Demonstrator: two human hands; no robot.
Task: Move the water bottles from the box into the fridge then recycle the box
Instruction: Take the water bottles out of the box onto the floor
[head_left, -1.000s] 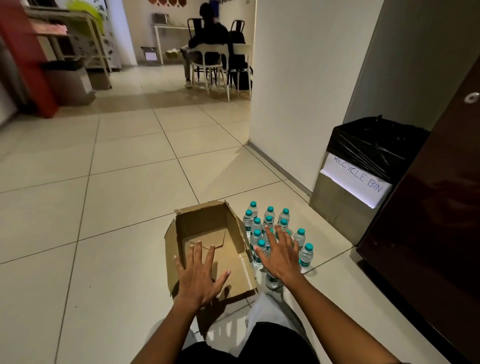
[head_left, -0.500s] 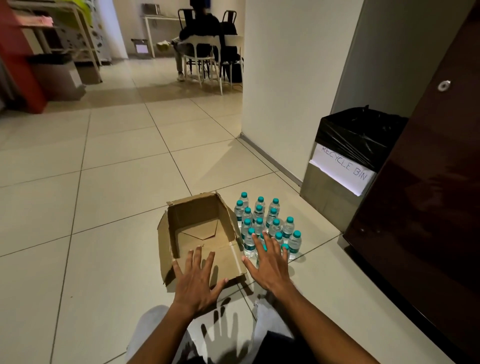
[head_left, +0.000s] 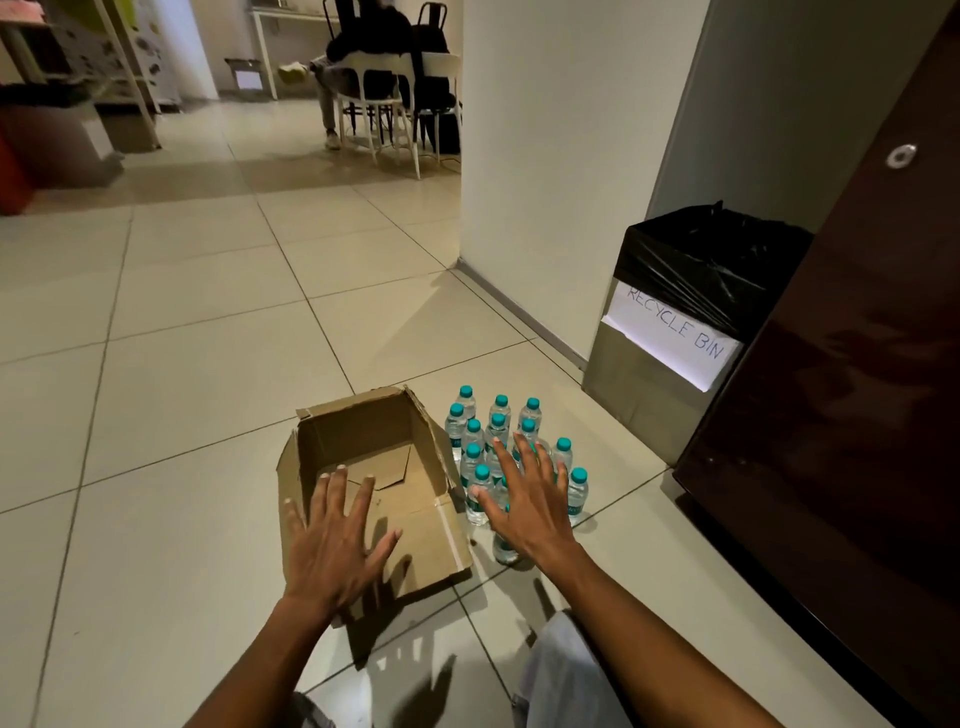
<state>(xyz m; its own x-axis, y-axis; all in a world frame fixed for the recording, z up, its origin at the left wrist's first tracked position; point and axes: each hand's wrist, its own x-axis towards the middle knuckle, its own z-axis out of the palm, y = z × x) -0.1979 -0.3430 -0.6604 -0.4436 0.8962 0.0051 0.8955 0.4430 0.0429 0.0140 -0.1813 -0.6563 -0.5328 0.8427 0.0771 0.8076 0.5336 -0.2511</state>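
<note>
- The open brown cardboard box lies empty, its inside free to reach.
- Clear plastic water bottles with teal caps crowd together just right of it.
- The black-lined steel recycle bin and the dark brown fridge door block the right side.
- The beige tiled floor lies open to the left.

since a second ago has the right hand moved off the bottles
No. The right hand still hovers spread over the near bottles, right of the cardboard box. Only the camera view shifted.
</note>
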